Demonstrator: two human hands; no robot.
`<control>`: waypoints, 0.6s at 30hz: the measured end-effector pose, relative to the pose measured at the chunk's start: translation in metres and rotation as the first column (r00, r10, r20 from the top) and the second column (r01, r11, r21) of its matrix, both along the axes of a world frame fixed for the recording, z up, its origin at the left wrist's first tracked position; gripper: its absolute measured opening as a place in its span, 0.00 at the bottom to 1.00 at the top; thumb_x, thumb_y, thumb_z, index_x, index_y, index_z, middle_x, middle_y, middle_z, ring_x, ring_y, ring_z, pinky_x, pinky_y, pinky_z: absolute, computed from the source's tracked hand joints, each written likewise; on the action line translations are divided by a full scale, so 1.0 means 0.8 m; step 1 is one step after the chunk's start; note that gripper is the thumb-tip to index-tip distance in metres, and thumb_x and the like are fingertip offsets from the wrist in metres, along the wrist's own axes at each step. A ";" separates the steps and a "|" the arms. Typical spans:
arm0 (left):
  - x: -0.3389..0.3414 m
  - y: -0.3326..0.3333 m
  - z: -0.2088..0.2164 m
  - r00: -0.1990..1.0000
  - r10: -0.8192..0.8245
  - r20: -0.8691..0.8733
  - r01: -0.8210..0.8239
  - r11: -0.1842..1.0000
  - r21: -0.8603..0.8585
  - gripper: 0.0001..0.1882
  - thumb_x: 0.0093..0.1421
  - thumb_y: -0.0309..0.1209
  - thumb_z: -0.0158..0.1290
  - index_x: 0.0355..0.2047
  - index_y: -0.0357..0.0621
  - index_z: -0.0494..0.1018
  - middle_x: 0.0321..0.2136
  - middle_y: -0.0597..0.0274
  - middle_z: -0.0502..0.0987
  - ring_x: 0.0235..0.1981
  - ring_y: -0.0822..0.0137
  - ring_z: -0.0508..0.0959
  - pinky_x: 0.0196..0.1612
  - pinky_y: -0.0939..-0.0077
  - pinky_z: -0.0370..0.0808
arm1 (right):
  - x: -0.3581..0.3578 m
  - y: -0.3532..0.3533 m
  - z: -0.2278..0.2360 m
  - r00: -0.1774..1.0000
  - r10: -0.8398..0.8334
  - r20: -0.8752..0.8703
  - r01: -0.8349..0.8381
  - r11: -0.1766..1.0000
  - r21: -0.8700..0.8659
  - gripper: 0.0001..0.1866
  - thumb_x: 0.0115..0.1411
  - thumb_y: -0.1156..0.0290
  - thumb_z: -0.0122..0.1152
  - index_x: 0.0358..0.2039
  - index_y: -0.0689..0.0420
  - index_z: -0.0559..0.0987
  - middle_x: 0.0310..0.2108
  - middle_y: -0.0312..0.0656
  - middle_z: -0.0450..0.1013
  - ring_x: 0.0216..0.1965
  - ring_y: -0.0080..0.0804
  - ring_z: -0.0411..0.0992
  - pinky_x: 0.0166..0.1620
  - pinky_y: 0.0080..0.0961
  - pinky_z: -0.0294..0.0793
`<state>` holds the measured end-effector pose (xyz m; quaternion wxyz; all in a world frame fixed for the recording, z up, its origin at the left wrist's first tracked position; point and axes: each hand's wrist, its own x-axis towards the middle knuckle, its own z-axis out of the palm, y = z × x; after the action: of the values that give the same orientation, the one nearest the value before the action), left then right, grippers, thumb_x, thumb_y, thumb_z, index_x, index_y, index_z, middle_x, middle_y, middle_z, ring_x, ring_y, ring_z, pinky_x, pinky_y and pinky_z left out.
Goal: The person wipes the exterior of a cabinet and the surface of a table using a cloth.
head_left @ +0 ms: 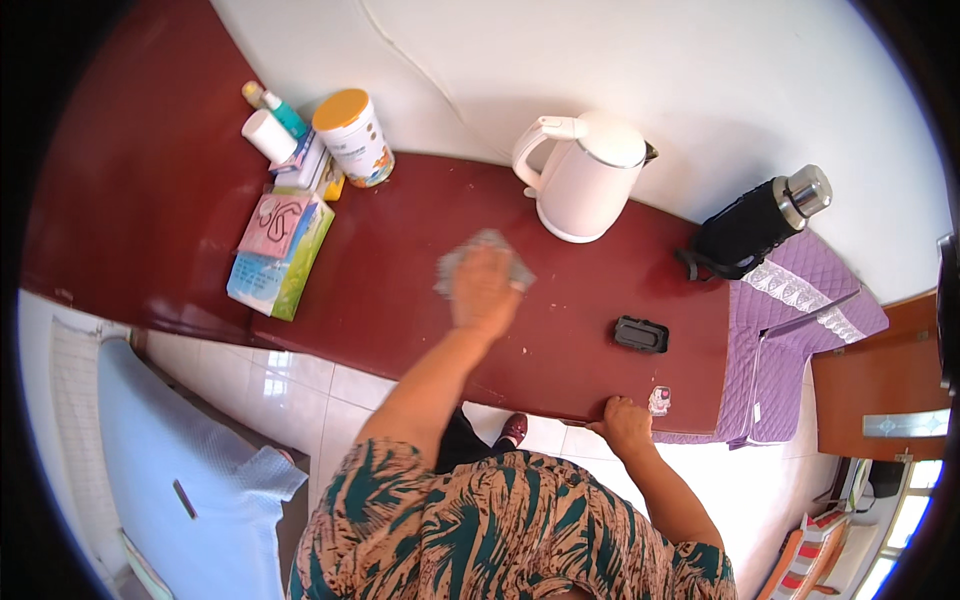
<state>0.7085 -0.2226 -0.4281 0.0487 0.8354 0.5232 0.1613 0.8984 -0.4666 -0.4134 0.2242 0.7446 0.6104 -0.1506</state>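
Observation:
My left hand (483, 288) presses a grey cloth (487, 240) onto the dark red tabletop (400, 260), left of the table's middle. The cloth's edges show past my fingers and look slightly blurred. At the near edge of the table, my right hand (626, 424) has its fingers curled against the rim. A small sticker (659, 401) lies just right of that hand. Beyond it sits a shallow black plastic case (641, 335). A white electric kettle (588, 180) stands upright near the wall, to the right of the cloth and farther away.
A black thermos flask (745, 228) stands at the right end. To the left are a yellow-lidded can (354, 140), a tissue pack (280, 265) and several small bottles. A purple quilted cover (770, 380) adjoins the right side; a blue-covered bed (190, 470) is at lower left.

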 end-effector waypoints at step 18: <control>-0.282 -0.065 -0.063 0.846 0.529 -0.066 -0.527 0.848 0.048 0.34 0.64 0.49 0.45 0.67 0.51 0.55 0.68 0.54 0.52 0.69 0.54 0.51 0.67 0.49 0.50 | 0.006 -0.011 -0.006 0.993 0.078 -0.093 -0.063 0.986 0.158 0.32 0.50 0.41 0.64 0.37 0.61 0.75 0.33 0.48 0.75 0.34 0.43 0.77 0.32 0.38 0.77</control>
<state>0.4829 -0.2745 -0.4788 -0.0294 0.6654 0.7319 0.1436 0.9036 -0.4757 -0.4179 0.1406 0.7293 0.6566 -0.1315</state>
